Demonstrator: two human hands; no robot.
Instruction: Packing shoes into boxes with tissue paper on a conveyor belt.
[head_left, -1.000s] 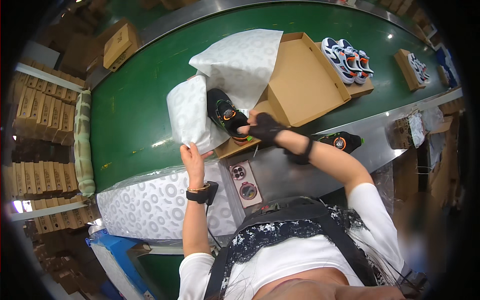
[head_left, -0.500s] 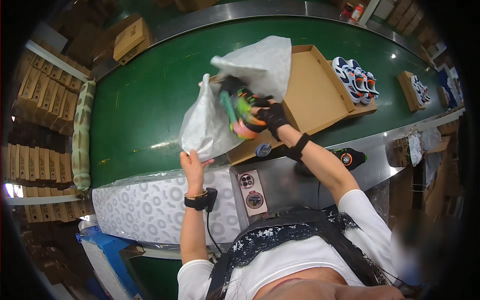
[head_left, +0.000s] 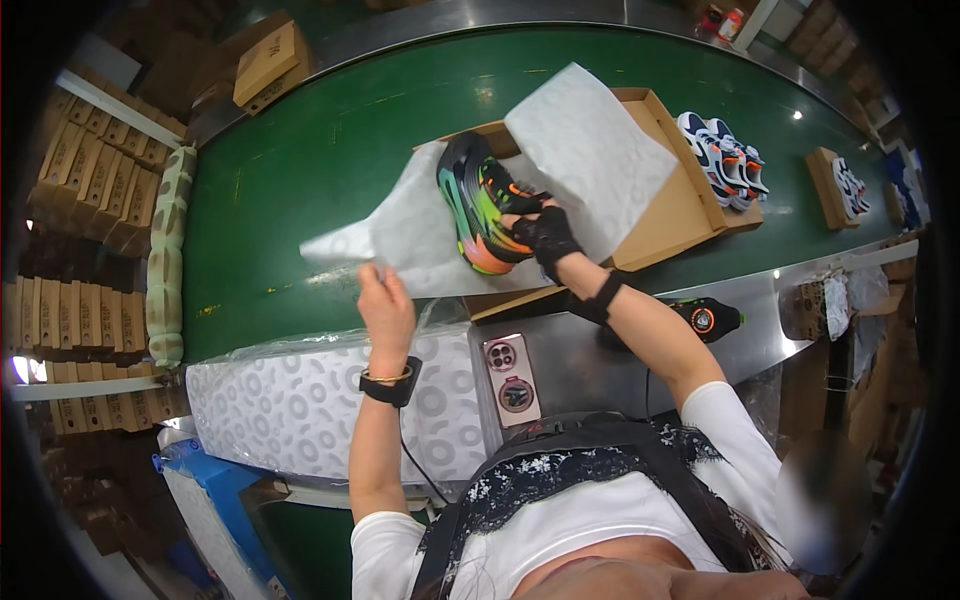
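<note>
My right hand (head_left: 545,235), in a black fingerless glove, grips a chunky multicoloured sneaker (head_left: 470,205) in black, green and orange. The sneaker lies on its side on white wrapping paper (head_left: 590,150); whether a second shoe is tucked beside it I cannot tell. Under the paper is an open cardboard shoebox (head_left: 665,215), its bare side to the right of the sheet. My left hand (head_left: 387,310) is bare, fingers stretched up and slightly apart, at the near edge of the paper's left flap. That flap spreads out over the green belt and is blurred at its tip.
Two pairs of white-and-navy sneakers on boxes (head_left: 720,165) stand to the right on the green belt (head_left: 270,200). Nearer me are a patterned paper stack (head_left: 330,410) in plastic, a phone (head_left: 512,380) and a black-and-orange item (head_left: 705,320). Shoeboxes (head_left: 95,190) are stacked at left.
The raised left side of the paper has dropped flat toward the left. My left hand has moved slightly up and left the corner it pinched. The sneaker has come to rest.
</note>
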